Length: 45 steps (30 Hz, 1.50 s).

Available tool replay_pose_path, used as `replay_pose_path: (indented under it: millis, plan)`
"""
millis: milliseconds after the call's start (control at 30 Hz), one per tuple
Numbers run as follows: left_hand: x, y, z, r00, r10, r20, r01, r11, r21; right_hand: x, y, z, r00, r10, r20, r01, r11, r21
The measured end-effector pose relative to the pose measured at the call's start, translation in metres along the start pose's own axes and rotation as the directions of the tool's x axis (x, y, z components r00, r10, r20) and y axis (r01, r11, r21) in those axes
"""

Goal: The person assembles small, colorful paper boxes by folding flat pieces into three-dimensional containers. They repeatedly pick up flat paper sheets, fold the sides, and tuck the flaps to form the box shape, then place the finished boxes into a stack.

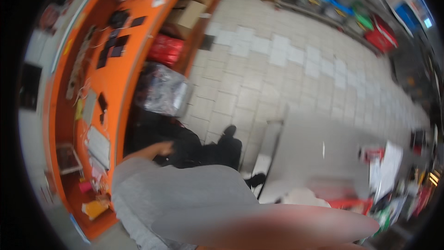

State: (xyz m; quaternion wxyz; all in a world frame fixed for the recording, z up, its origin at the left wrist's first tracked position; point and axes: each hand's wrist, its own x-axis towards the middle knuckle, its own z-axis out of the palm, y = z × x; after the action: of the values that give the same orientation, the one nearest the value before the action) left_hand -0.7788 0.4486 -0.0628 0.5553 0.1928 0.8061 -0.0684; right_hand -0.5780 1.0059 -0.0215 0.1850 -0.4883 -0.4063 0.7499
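Note:
My left hand [163,148] is at the lower left, beside the orange counter [121,97] and against dark cloth or a black bag; which of these I cannot make out. Its fingers are small and blurred, so whether they hold anything does not show. My right arm [277,234] reaches along the lower edge toward the right as a smeared patch, and its hand cannot be picked out. Near it, a white rounded thing [303,197] and a red item [349,203] lie at the near edge of the grey metal table [307,153].
Phones or small black cases [111,46], a white keyboard [98,146] and cables lie on the counter. Under it are cardboard boxes [187,18], a red package [165,50] and a clear plastic-wrapped bundle [162,88]. A tiled floor [259,65] stretches to shelving [333,9] at the back.

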Motion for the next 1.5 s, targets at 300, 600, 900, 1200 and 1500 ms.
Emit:
replay_pose_path:
  millis: [300,600,900,1200,1500]
  plan:
    - [0.025,0.138,-0.232,0.737,0.115,-0.666,-0.66,0.331,-0.674,0.059,-0.061,0.141,1.0,0.021,-0.006,-0.022,0.962,-0.274]
    - [0.061,0.238,-0.285,0.677,0.191,-0.711,-0.736,0.199,-0.647,0.127,-0.127,0.24,0.987,0.015,0.159,0.083,0.803,-0.59]
    - [-0.01,0.184,-0.409,0.246,0.183,-0.952,-0.965,0.14,-0.223,0.137,-0.189,0.449,0.786,-0.225,0.576,0.477,0.814,-0.332]
    - [0.001,-0.006,-0.231,0.661,-0.698,-0.277,-0.572,-0.228,-0.788,0.135,-0.084,0.732,0.441,0.092,0.893,0.378,0.883,-0.277]
    - [0.089,-0.16,-0.467,0.462,-0.683,-0.566,-0.681,0.136,-0.72,0.154,-0.017,0.828,-0.016,0.656,0.755,0.404,0.695,-0.595]
